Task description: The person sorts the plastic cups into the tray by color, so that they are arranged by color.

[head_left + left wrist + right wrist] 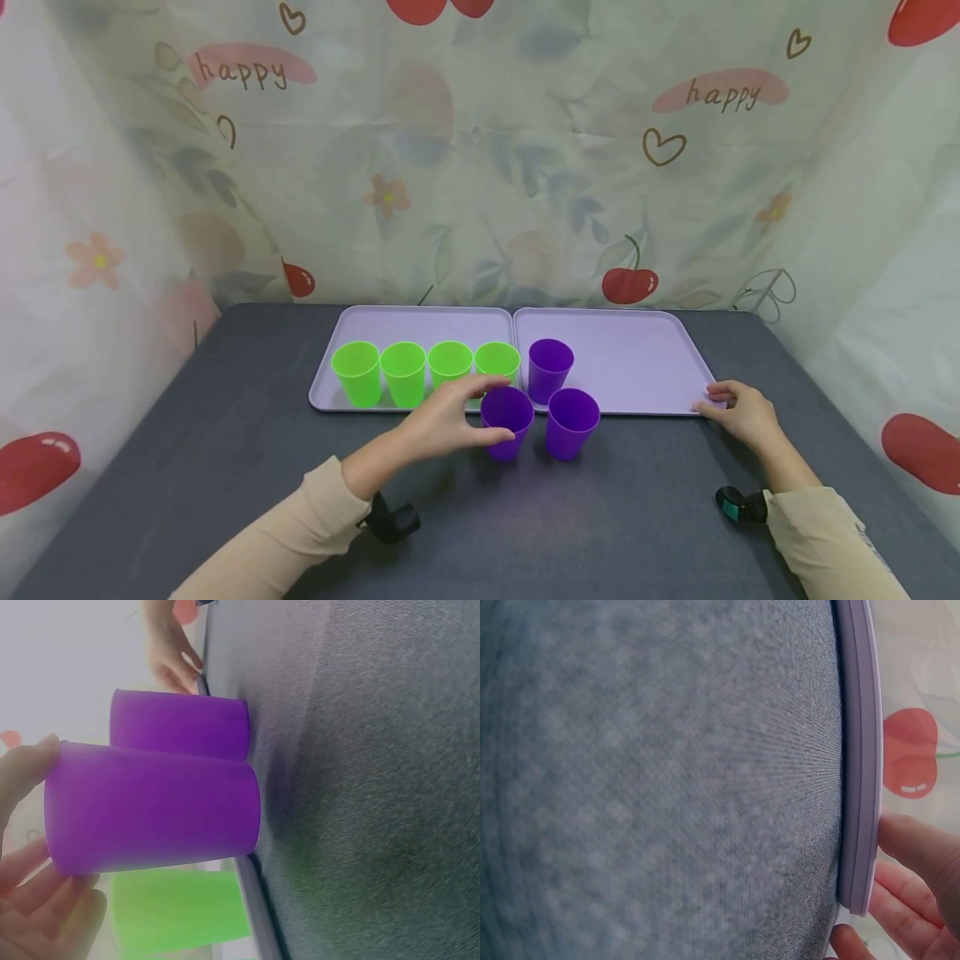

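My left hand (453,417) holds a purple cup (506,425) by its rim, with the thumb on the near side and the fingers on the far side. This cup is upright in front of the trays; whether its base touches the table I cannot tell. Just right of it stands a second purple cup (572,425). A third purple cup (550,371) stands on the left end of the right lilac tray (630,358). With thumb and fingers, my right hand (744,414) grips that tray's near right corner, its rim (861,825) showing large in the right wrist view.
Several green cups (403,375) stand in a row on the left lilac tray (427,321), which adjoins the right one. Both trays lie on a dark grey table (247,467). A printed curtain (480,167) hangs behind and at both sides.
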